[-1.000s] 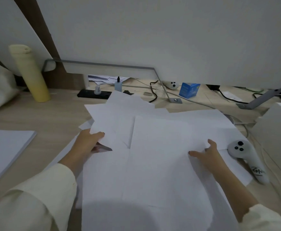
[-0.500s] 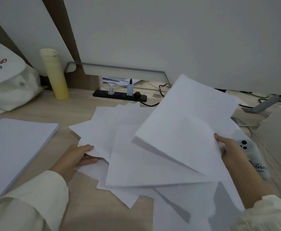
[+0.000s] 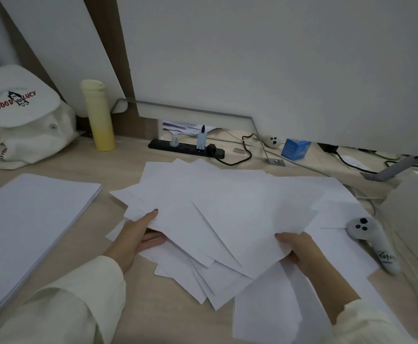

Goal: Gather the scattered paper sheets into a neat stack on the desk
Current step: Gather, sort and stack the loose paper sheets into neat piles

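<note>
A loose fan of paper sheets spreads across the middle of the worktop, right between your hands. Your left hand pinches the fan's left edge, thumb on top and fingers underneath. Your right hand grips its near right edge the same way. More sheets lie flat beneath and to the right. A squared pile of paper sits well to the left, and a white controller lies near your right hand, on its right.
</note>
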Motion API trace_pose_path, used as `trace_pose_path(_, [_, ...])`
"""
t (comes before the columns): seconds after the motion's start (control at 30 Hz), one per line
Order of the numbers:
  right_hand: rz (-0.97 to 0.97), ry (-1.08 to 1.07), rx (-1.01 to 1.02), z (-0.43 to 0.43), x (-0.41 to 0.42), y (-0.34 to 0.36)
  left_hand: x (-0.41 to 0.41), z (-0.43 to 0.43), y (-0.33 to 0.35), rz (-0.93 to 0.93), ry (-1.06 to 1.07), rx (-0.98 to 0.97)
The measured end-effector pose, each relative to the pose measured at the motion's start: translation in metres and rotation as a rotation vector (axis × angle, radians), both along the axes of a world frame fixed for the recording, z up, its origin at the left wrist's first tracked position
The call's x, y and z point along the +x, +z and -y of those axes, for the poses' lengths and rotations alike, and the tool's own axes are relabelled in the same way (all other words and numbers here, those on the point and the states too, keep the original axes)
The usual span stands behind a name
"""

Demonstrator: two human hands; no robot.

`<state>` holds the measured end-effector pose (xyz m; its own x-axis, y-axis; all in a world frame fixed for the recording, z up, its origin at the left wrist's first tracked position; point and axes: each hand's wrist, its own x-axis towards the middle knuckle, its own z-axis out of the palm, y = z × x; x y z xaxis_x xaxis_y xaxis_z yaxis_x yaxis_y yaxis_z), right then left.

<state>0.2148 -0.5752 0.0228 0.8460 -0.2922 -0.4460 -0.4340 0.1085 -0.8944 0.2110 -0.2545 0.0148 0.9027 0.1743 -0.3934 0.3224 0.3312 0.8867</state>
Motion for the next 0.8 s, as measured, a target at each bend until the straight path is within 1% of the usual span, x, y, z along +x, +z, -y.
trace_pose_path(0.07, [0.047,-0.015,-0.052,-0.003,0.0,0.005,0.005,0.002,0.0,0.004,0.027,0.026])
trace_pose_path(0.17, [0.156,-0.056,-0.067,0.0,0.004,0.023,0.009,-0.001,-0.002,0.011,0.047,0.039])
trace_pose_path(0.27, [0.267,-0.161,-0.061,0.011,0.008,0.049,0.006,-0.011,-0.001,0.037,0.084,0.03])
trace_pose_path(0.4, [0.416,-0.304,0.063,0.033,0.016,0.087,-0.008,-0.037,-0.001,0.093,0.056,0.062])
trace_pose_path(0.5, [0.51,-0.38,0.19,0.04,0.021,0.108,-0.013,-0.055,-0.004,0.061,0.058,0.139])
trace_pose_path(0.57, [0.569,-0.389,0.263,0.038,0.022,0.118,-0.017,-0.06,-0.004,0.048,0.06,0.173])
trace_pose_path(0.67, [0.579,-0.345,0.328,0.028,0.022,0.118,-0.023,-0.059,-0.004,0.045,0.041,0.128])
trace_pose_path(0.8, [0.496,-0.237,0.301,0.005,0.019,0.094,-0.029,-0.052,-0.003,0.073,-0.022,0.077])
